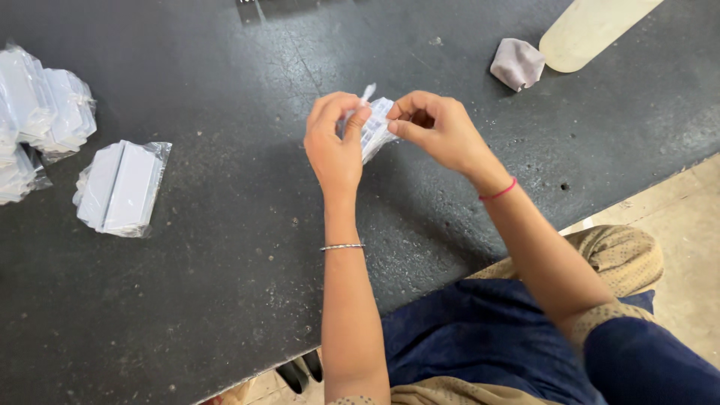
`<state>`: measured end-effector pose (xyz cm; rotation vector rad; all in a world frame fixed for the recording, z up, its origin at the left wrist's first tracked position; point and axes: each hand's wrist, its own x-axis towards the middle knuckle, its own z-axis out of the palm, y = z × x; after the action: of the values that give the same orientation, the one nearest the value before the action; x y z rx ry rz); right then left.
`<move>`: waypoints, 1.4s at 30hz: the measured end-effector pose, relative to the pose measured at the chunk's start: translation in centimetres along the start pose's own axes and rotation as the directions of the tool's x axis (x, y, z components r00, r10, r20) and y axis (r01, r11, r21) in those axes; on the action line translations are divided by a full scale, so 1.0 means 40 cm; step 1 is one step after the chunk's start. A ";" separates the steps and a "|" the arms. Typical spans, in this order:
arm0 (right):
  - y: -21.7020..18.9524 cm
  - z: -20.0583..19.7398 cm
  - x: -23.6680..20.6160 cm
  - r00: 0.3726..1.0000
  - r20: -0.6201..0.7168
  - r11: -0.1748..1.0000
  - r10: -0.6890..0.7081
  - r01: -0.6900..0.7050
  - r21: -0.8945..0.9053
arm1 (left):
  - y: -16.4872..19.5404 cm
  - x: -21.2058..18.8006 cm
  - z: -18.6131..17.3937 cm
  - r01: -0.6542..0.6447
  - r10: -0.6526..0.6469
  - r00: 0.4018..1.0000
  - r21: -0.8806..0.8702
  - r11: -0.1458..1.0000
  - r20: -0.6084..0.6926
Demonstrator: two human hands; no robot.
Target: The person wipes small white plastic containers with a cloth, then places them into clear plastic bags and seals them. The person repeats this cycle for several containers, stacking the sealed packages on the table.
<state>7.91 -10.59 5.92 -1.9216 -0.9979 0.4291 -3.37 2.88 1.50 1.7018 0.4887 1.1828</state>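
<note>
I find the left hand (335, 146) raised above the middle of the dark table (225, 300), fingers curled inward and pinched on the near edge of a small clear plastic packet (377, 127) with a white piece inside. The thumb presses against the packet's left side. The right hand (441, 129) meets it from the other side, its thumb and forefinger closed on the packet's right edge, the remaining fingers bent in behind. Both hands thus grip the same packet, which sits between them, held off the table surface and tilted. A thin white tip (367, 92) stands up from the packet's top, just above the left fingers; I cannot tell what it is.

I note a thin metal bangle (342, 247) on the left forearm and a red thread (498, 191) around the right wrist.

Further out, well to the left of the hands, a clear-wrapped bundle of white flat pieces (120, 187) lies on the table. Beyond it, at the left edge, more such wrapped bundles (45, 112) are heaped together. At the far right, a crumpled pale cloth (516, 64) rests just beside a translucent plastic bottle (589, 30) lying on the table. The table surface is scuffed and speckled.
</note>
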 end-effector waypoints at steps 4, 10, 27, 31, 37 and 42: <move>-0.017 -0.022 0.012 0.991 0.131 0.990 -0.019 0.000 0.142 | -0.024 0.005 0.017 0.196 -0.196 0.980 -0.221 0.955 0.019; -0.021 -0.033 0.022 0.930 0.112 0.930 -0.351 0.360 -0.070 | -0.031 0.002 0.009 0.159 -0.148 0.987 -0.227 0.961 0.068; 0.048 0.022 0.025 0.923 -0.294 0.958 -0.249 0.279 0.064 | 0.022 0.008 -0.023 -0.043 0.023 0.991 0.145 0.989 0.135; 0.068 0.006 0.020 0.861 -0.311 0.909 -0.402 0.334 -0.250 | -0.021 0.017 -0.037 0.000 -0.002 0.999 0.043 0.999 0.041; 0.093 -0.003 0.021 0.920 -0.362 0.974 -0.147 0.198 0.109 | -0.062 0.026 -0.056 0.102 -0.106 0.994 -0.159 0.982 -0.015; 0.022 -0.039 0.004 0.857 -0.352 0.922 -0.375 0.385 -0.044 | -0.048 0.020 -0.049 0.128 -0.112 0.991 -0.264 0.956 0.073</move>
<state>9.44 -11.58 6.03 -1.6422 -1.0859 -0.1318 -4.36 5.30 0.34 1.4486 0.3727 1.0581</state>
